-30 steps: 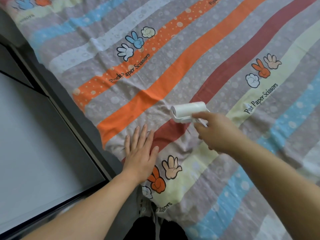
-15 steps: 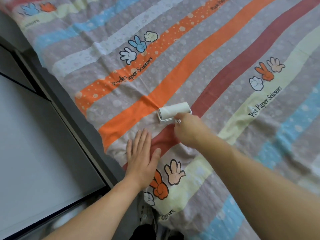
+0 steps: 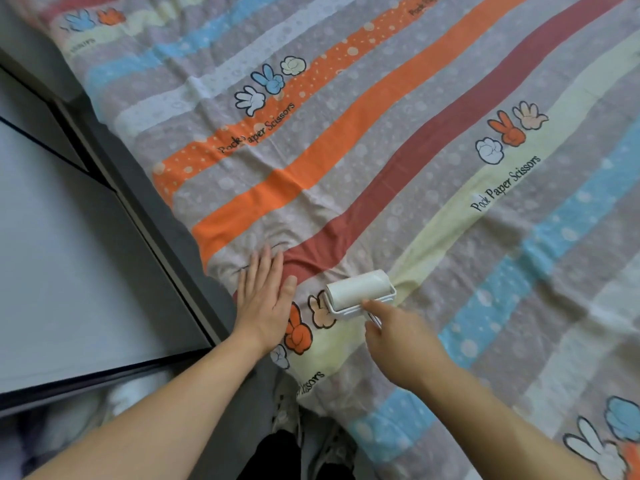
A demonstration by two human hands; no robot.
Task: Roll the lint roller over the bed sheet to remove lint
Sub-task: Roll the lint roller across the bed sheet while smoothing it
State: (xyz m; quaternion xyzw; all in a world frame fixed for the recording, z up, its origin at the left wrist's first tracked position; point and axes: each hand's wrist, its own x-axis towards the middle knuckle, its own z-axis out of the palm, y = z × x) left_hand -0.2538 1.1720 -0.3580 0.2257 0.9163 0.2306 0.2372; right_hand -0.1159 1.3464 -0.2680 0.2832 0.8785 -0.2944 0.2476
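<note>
Where my left hand (image 3: pixel 265 299) lies: flat on the bed sheet (image 3: pixel 381 161), fingers straight.
Right hand (image 3: pixel 403 346): clamped on lint roller (image 3: pixel 360 291) handle, drum on sheet.

I see a white lint roller (image 3: pixel 360 292) resting drum-down on the bed sheet (image 3: pixel 433 98), near its close edge, on a pale yellow stripe. The wrinkled grey sheet also has orange, red and blue stripes.
</note>
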